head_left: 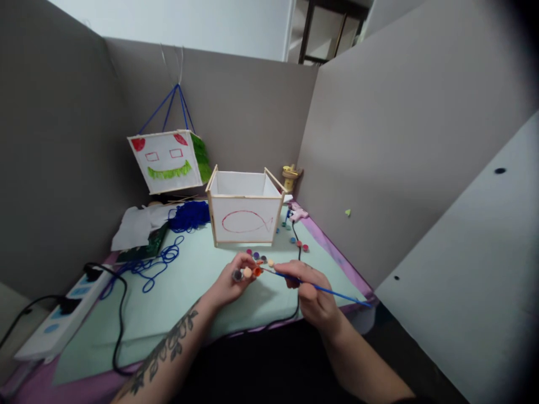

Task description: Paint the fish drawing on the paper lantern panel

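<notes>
My left hand [233, 281] is closed on a short strip of small paint pots [247, 272], with dark, peach and orange ones showing. In my right hand [311, 286] is a thin blue paintbrush [337, 293], its tip pointing left at the orange pot. Whether the bristles touch the paint is too small to tell. Beyond my hands stands an open-topped white box [246, 219] with a wooden stick frame and a red fish outline on its front. Several more paint pots [305, 247] lie on the pale green table cover [185, 314].
A decorated white box [170, 163] hangs from blue cords at the back left. Blue yarn [190, 216], white cloth [135, 227] and a power strip [63, 317] are on the left. A black cable [300, 247] runs across the right side. Grey partitions [252, 106] surround the table.
</notes>
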`<state>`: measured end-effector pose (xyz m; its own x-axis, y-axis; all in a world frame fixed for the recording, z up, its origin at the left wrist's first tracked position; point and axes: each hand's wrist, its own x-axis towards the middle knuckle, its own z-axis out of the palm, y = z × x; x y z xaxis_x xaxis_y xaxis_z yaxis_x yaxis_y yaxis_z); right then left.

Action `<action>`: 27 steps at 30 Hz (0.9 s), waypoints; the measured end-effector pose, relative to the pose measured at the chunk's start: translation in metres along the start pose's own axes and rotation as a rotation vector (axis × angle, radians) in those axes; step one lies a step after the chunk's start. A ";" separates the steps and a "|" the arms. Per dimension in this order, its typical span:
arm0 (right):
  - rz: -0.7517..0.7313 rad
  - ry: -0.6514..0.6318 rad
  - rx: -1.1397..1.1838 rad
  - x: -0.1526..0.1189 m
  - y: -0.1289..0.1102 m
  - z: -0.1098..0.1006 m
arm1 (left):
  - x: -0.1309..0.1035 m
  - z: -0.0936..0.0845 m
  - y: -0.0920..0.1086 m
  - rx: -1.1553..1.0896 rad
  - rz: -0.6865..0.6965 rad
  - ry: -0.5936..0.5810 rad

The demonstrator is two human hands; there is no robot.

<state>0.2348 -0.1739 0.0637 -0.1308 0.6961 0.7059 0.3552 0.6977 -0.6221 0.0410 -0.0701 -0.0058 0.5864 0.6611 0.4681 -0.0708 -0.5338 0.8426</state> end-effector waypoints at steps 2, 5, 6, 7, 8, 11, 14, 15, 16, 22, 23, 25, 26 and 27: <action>-0.046 0.047 -0.081 0.001 0.001 0.001 | -0.002 0.001 -0.006 0.108 0.062 0.017; -0.121 0.036 -0.144 0.001 0.005 0.005 | -0.005 0.001 -0.011 0.207 0.157 0.051; -0.144 0.018 -0.158 0.000 0.007 0.006 | -0.005 0.000 -0.012 0.225 0.182 0.064; -0.162 0.001 -0.171 -0.001 0.009 0.007 | -0.004 0.000 -0.011 0.242 0.204 0.074; -0.174 -0.009 -0.185 -0.001 0.012 0.009 | -0.004 0.000 -0.011 0.258 0.226 0.084; -0.180 -0.014 -0.222 -0.003 0.021 0.014 | -0.003 -0.001 -0.008 0.311 0.280 0.099; -0.176 -0.008 -0.243 -0.001 0.027 0.020 | -0.002 -0.001 -0.007 0.366 0.299 0.094; -0.171 -0.012 -0.251 -0.001 0.029 0.021 | -0.002 -0.001 -0.008 0.381 0.301 0.092; -0.166 -0.016 -0.261 0.000 0.030 0.023 | -0.002 -0.001 -0.008 0.394 0.302 0.090; -0.149 0.003 -0.323 0.000 0.036 0.030 | -0.002 -0.001 -0.006 0.455 0.326 0.097; -0.148 0.018 -0.327 0.000 0.037 0.030 | -0.002 -0.001 -0.005 0.469 0.334 0.105; -0.145 0.047 -0.333 0.000 0.039 0.031 | -0.001 -0.001 -0.003 0.497 0.341 0.114; -0.141 0.054 -0.336 0.000 0.039 0.032 | -0.001 -0.001 -0.002 0.508 0.346 0.118; -0.136 0.055 -0.339 0.001 0.039 0.032 | 0.000 -0.001 -0.001 0.514 0.350 0.122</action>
<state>0.2190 -0.1410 0.0292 -0.1512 0.5838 0.7977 0.6255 0.6814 -0.3801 0.0404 -0.0692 -0.0068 0.5002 0.4407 0.7454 0.1731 -0.8943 0.4126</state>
